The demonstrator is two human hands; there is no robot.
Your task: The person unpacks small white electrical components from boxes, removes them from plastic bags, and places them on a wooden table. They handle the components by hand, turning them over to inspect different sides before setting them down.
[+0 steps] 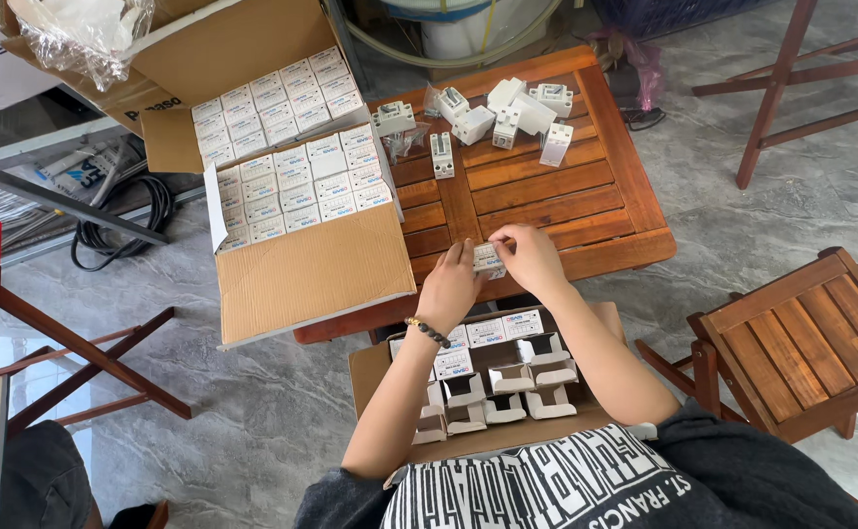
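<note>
Grey stone floor surrounds a person seated at a low slatted wooden table (546, 196), working over an open cardboard box on the lap (370, 367). Nearest the body, that box holds small white cartons, some closed and labelled, others standing open with flaps up (522, 377). Above it, at the table's near edge, the left hand (451, 286), a beaded bracelet (429, 333) at its wrist, and the right hand (532, 257) meet around one small white carton (489, 261). The fingers of both hands are curled and pinching it from either side; whether its flap is open cannot be told. Working it cleanly seems to call for holding the carton steady with one hand near the table edge while the other handles the end flap, so the thin card does not crease. Left of the hands, a large cardboard box (316, 274) rests on the table, packed with neat rows of closed white cartons (301, 186). Farther back, loose white plastic electrical parts (507, 118) lie scattered across the table's far end. Another wooden table (801, 343) stands to the right.
</note>
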